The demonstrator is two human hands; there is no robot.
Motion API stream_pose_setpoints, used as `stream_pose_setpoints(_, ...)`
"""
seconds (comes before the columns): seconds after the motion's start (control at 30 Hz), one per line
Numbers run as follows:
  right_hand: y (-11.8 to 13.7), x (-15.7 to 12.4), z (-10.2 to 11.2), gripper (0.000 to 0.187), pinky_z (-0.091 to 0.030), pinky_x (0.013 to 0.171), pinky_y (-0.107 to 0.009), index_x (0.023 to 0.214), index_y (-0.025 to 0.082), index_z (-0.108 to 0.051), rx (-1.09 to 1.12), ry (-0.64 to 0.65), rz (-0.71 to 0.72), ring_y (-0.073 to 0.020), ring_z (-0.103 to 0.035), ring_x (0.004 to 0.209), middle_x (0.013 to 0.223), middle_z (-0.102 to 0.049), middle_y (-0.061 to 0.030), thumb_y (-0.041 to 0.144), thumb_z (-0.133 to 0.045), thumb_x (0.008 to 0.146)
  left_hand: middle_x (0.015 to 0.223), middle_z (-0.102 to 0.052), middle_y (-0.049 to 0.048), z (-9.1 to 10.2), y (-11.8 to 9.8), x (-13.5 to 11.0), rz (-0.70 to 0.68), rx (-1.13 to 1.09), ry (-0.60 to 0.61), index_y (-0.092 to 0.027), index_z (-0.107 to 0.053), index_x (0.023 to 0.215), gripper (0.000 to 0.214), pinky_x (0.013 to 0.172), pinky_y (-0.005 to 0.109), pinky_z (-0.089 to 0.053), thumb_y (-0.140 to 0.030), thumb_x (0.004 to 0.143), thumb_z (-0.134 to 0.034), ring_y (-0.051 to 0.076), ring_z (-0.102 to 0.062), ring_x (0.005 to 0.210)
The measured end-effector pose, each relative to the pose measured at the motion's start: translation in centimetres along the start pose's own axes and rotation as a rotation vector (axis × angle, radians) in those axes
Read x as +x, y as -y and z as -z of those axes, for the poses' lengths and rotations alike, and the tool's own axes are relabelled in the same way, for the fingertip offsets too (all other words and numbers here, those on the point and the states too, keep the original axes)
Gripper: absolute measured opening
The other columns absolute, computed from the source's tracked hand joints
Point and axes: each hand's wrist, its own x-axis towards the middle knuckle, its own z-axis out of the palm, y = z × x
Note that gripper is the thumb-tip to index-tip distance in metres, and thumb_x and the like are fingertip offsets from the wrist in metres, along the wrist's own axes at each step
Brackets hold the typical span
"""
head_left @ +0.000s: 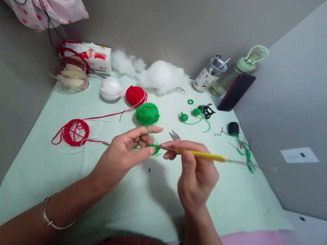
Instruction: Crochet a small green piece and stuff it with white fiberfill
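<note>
My left hand [130,144] pinches a small green crochet piece [156,149] between thumb and fingers, with green yarn running over the raised index finger. That strand leads back to a green yarn ball [148,114] just beyond the hand. My right hand [196,169] grips a crochet hook by its yellow handle [204,156], and the hook's metal tip meets the green piece. Behind the right fingers lie small scissors [175,135], their blades showing and their handles hidden. Exactly how the yarn sits on the hook is too small to tell.
A red yarn ball [136,95], white yarn ball [110,89] and red yarn coil [76,132] lie left. White stuffing [163,77] is heaped behind. At right are small green crocheted pieces [184,118], a phone [235,93], a bottle [228,77], a pen cup [207,77] and yarn scraps [248,156].
</note>
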Motion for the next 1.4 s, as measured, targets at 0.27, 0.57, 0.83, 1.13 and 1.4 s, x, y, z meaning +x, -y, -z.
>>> stream_pose_setpoints(0.27, -0.7, -0.5, -0.4, 0.027, -0.067, 0.073, -0.040, 0.126, 0.027, -0.068, -0.238, 0.062, 0.355, -0.0231, -0.082, 0.088, 0.098, -0.083, -0.0063, 0.016, -0.052, 0.107, 0.090, -0.070, -0.0004, -0.5, 0.0, -0.4, -0.133, 0.180, -0.174, -0.028, -0.082, 0.114, 0.032, 0.085, 0.033, -0.046, -0.020, 0.083, -0.084, 0.018, -0.055, 0.080)
stream_pose_setpoints(0.57, -1.2, -1.2, -0.3, 0.044, -0.067, 0.079, -0.038, 0.134, 0.031, -0.073, -0.523, 0.067, 0.525, -0.0235, -0.078, 0.096, 0.114, -0.081, -0.0079, 0.008, -0.068, 0.097, 0.078, -0.063, -0.0037, -0.6, -0.2, -0.4, 0.120, -0.192, 0.014, -0.023, -0.074, 0.133, 0.054, 0.064, 0.026, -0.039, -0.030, 0.082, -0.089, 0.011, -0.046, 0.064)
stream_pose_setpoints(0.83, -0.4, 0.4, -0.3, 0.022, -0.059, 0.062, -0.032, 0.105, 0.027, -0.082, 0.251, -0.092, -0.090, -0.0148, -0.069, 0.068, 0.091, -0.079, -0.0030, 0.024, -0.060, 0.107, 0.078, -0.059, -0.0061, 0.2, -0.8, 0.3, 0.212, -0.371, 0.084, -0.021, -0.081, 0.124, 0.040, 0.056, 0.019, -0.031, -0.024, 0.084, -0.087, 0.000, -0.026, 0.051)
stream_pose_setpoints(1.13, -0.6, -0.8, -1.0, 0.035, -0.066, 0.078, -0.036, 0.126, 0.030, -0.077, -0.300, 0.015, 0.304, -0.0205, -0.078, 0.095, 0.110, -0.082, -0.0064, 0.010, -0.067, 0.100, 0.087, -0.065, -0.0012, -0.4, 0.1, -0.2, 0.130, -0.257, 0.016, -0.026, -0.081, 0.126, 0.045, 0.059, 0.020, -0.035, -0.030, 0.082, -0.091, 0.008, -0.052, 0.072)
stream_pose_setpoints(1.4, -0.5, 0.3, 0.1, 0.021, -0.059, 0.059, -0.031, 0.109, 0.026, -0.081, 0.114, -0.097, 0.009, -0.0146, -0.070, 0.068, 0.090, -0.079, -0.0034, 0.021, -0.062, 0.106, 0.069, -0.050, -0.0072, 0.0, -0.3, 0.5, 0.231, -0.448, 0.085, -0.020, -0.086, 0.113, 0.030, 0.074, 0.020, -0.048, -0.025, 0.083, -0.088, 0.003, -0.032, 0.056)
